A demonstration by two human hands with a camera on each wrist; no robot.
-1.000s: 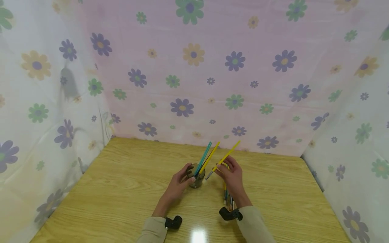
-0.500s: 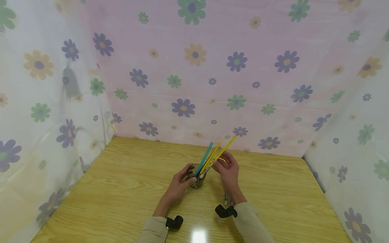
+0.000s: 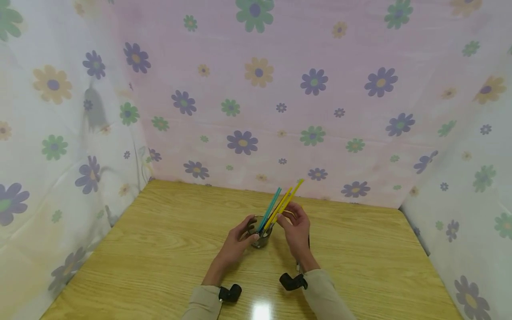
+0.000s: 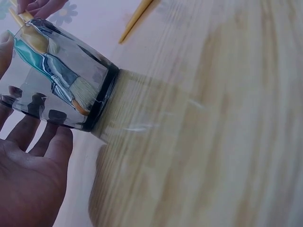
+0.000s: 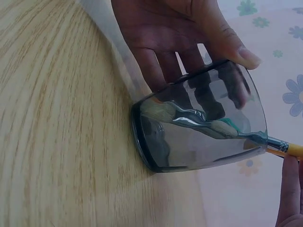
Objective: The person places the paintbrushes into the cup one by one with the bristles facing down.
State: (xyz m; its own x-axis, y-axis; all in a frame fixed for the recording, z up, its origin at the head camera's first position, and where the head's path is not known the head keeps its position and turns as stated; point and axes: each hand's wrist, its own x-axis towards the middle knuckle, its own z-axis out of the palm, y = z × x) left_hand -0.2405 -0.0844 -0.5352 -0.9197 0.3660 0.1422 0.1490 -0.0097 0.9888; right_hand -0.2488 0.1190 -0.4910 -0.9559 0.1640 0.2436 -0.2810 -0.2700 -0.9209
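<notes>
My left hand [image 3: 234, 244] grips a smoky clear glass [image 3: 262, 241] from its left side, fingers around the far wall and thumb at the rim. Bristle-down inside lean teal paintbrushes [image 3: 271, 205] and a yellow one; their bristles [image 4: 84, 92] show through the wall in the left wrist view. My right hand [image 3: 298, 231] pinches another yellow paintbrush [image 3: 297, 190] by its handle, just right of the glass. In the right wrist view this brush's metal ferrule [image 5: 277, 144] crosses the rim, its head inside the glass. The glass base is at the tabletop.
More paintbrushes [image 3: 298, 266] lie on the wooden table [image 3: 168, 249] under my right wrist, mostly hidden by it. A yellow handle tip [image 4: 135, 21] shows on the table in the left wrist view. Flower-printed cloth [image 3: 272, 89] encloses the back and both sides.
My right hand has moved left with the yellow paintbrush, from beside the glass to its mouth, and the brush's head has gone inside. My left hand stays on the glass.
</notes>
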